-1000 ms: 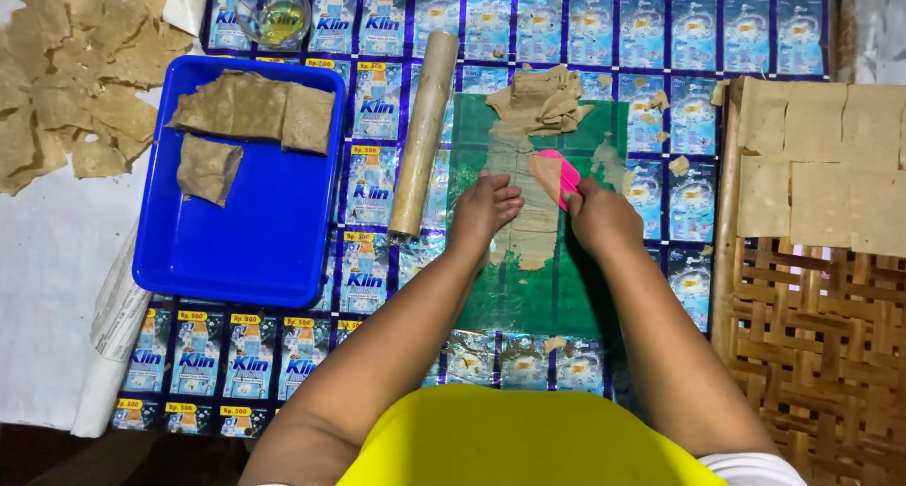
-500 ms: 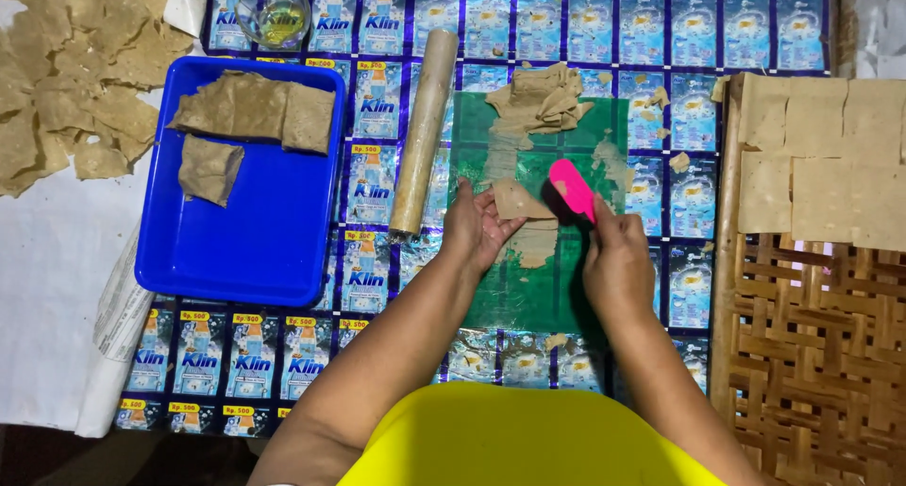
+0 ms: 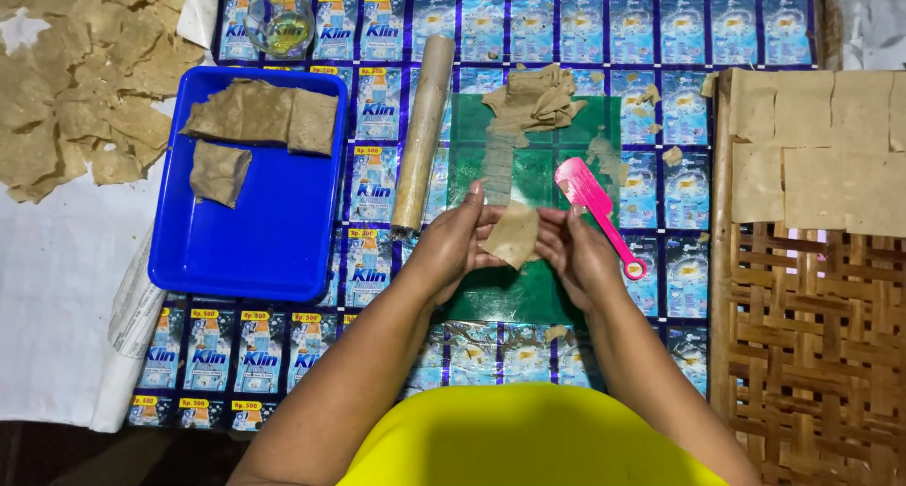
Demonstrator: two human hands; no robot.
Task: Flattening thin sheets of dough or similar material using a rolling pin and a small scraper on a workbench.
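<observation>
- Left hand (image 3: 451,250) and right hand (image 3: 578,256) both pinch 1 thin tan dough piece (image 3: 514,233) between them, just above the green sheet (image 3: 528,170); each grip is closed on an edge of it.
- The dough piece sits directly between the 2 hands, left fingers on its left edge, right fingers on its right edge; neither hand is clearly nearer. It is roughly diamond-shaped, long axis about up-down in the head view, a little tilted.
- Pink scraper (image 3: 598,209) lies on the green sheet just right of the right hand, untouched, handle slanting toward the lower right.
- Wooden rolling pin (image 3: 423,132) lies just left of the green sheet, long axis nearly vertical, near the left hand but apart.
- Dough scraps (image 3: 534,99) are piled at the sheet's far edge.
- Blue tray (image 3: 245,245), far left, holds folded dough sheets (image 3: 262,113).
- Woven rack (image 3: 812,344) at right carries flat cut squares (image 3: 816,146).
- Surface is covered with a mat of blue sachets (image 3: 661,24).
</observation>
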